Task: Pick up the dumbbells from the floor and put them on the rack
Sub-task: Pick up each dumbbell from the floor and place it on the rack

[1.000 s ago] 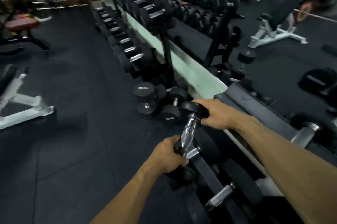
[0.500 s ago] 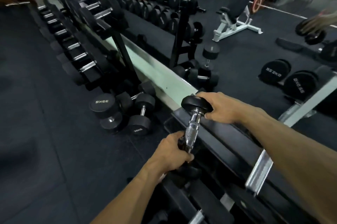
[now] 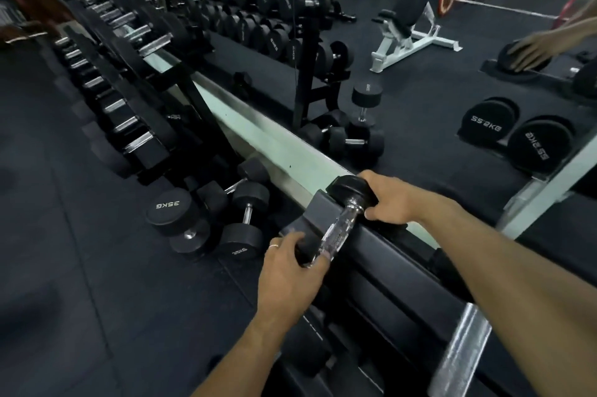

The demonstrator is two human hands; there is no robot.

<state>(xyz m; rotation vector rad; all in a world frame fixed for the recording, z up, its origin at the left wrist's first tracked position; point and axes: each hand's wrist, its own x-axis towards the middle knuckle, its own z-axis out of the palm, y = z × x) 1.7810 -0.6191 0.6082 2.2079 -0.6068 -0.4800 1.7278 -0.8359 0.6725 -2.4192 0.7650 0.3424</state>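
A person sets a dumbbell (image 3: 339, 218) onto the top shelf of a rack (image 3: 403, 254) beside a gym mirror (image 3: 420, 112), both hands on it. The right hand (image 3: 392, 199) curls its grip over the far rubber head, at the shelf's back edge against the mirror's pale sill; the left hand (image 3: 290, 270) wraps its grip around the near head, fingers closed under it at the shelf's front edge. The knurled chrome handle runs between them, tilted, the far end higher. The dumbbell lies across the shelf near its left end, though whether its weight is already on the rails or carried by the hands cannot be told from this view. The step in hand appears to be the placing itself: the lift looks done, the seating not yet confirmed. The next move likely calls for lowering both heads until they sit level in the cradle, then loosening both grips without letting the heads roll toward the front edge, where fingers could be pinched under the near one. More work seems to remain: a cluster of loose dumbbells (image 3: 206, 215), one marked 35KG, lies on the floor (image 3: 64, 235) at the foot of the neighbouring long rack (image 3: 129, 99), close to the left end of the shelf being filled.
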